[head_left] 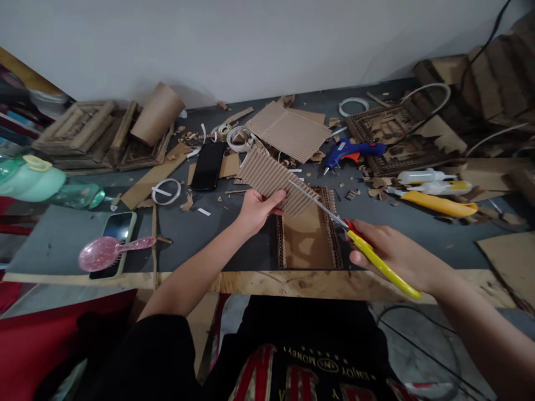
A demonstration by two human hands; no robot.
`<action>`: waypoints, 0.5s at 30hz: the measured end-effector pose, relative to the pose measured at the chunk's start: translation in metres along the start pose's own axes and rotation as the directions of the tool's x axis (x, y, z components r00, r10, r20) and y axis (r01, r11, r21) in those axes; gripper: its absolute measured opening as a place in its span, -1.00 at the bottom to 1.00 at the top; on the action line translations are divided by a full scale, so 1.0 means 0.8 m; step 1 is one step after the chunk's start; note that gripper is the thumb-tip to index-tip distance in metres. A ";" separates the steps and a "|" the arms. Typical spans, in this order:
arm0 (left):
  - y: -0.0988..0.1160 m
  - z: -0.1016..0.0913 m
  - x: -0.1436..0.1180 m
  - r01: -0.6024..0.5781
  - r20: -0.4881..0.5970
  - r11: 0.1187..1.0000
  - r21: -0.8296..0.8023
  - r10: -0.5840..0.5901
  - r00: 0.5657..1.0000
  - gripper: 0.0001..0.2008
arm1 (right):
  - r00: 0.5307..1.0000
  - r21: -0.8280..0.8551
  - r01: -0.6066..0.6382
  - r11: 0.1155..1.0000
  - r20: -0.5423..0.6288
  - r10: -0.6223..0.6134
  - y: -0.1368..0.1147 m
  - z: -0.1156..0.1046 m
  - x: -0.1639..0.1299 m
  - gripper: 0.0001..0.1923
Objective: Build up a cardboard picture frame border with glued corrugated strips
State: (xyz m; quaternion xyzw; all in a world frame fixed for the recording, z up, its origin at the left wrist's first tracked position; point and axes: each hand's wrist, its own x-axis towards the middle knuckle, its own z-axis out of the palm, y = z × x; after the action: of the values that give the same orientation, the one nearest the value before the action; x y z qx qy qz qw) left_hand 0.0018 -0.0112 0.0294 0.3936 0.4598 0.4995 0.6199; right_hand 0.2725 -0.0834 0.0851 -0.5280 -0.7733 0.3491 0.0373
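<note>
My left hand (258,210) pinches a piece of corrugated cardboard (267,174) between thumb and fingers, its ridged side facing up. In my right hand (387,250) is a pair of scissors (371,262) with yellow and red handles. The scissor blades reach left across the right part of the cardboard; whether they are cutting through it I cannot tell. Below the held piece, a flat cardboard panel (307,239) with corrugated edge strips lies at the table's front edge, partly hidden by the piece.
A blue glue gun (355,151) lies right of a ridged cardboard sheet (288,131). Further right are glue bottles (430,177) and a yellow cutter (438,204). A black phone (208,166), a tape ring (166,191) and a pink hairbrush (104,253) lie left, among cardboard scraps.
</note>
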 end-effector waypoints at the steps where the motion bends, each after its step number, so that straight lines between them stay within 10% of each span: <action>1: -0.001 0.002 -0.002 0.004 0.000 1.000 0.003 -0.004 1.000 -0.39 | 1.000 -0.004 0.012 1.000 -0.002 -0.012 -0.001 -0.001 -0.001 -0.28; 15: -0.004 0.001 -0.005 0.001 -0.002 1.000 0.028 -0.001 1.000 -0.39 | 0.994 -0.093 -0.106 0.990 0.015 0.108 -0.003 0.013 0.008 -0.33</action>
State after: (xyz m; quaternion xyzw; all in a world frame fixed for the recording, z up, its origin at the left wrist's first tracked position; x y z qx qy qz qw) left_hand 0.0034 -0.0154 0.0271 0.4015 0.4673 0.4933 0.6141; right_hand 0.2636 -0.0839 0.0766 -0.5665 -0.7594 0.3198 -0.0137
